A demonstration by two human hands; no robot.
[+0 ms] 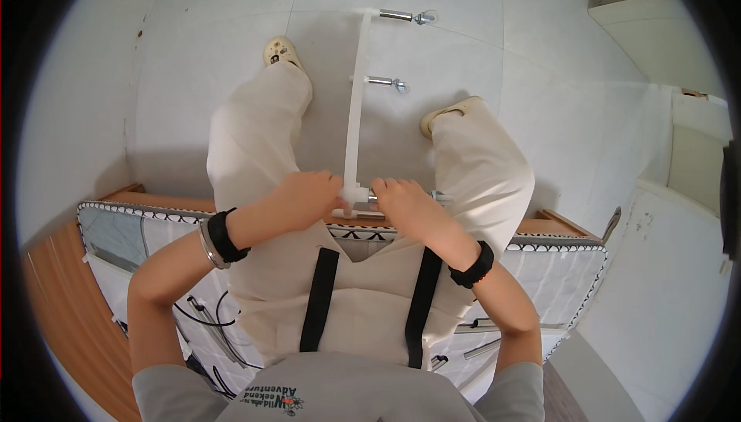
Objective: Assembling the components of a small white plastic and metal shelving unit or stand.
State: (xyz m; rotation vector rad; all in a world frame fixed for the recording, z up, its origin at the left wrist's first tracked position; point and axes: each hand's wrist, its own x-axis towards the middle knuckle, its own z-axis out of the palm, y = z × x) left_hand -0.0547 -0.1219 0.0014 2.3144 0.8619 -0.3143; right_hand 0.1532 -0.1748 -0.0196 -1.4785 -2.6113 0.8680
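A long white bar [356,113] stretches away from me between my knees, with short metal legs [395,14] sticking out to its right. Those legs end in small clear casters [401,87]. At the bar's near end, my left hand [309,196] is closed around the white end piece. My right hand [401,204] wraps its fingers round the metal leg fixed there, just right of the bar. Its tip, partly hidden, shows beyond my fingers. A second, short metal tube [369,216] lies under my hands.
I sit on the edge of a bed or bench with a patterned cover [556,267] and a wooden frame [556,227]. Metal tubes [220,337] and black cables lie on it beside me. Pale floor tiles [324,5] spread ahead; white cabinets [656,244] stand at right.
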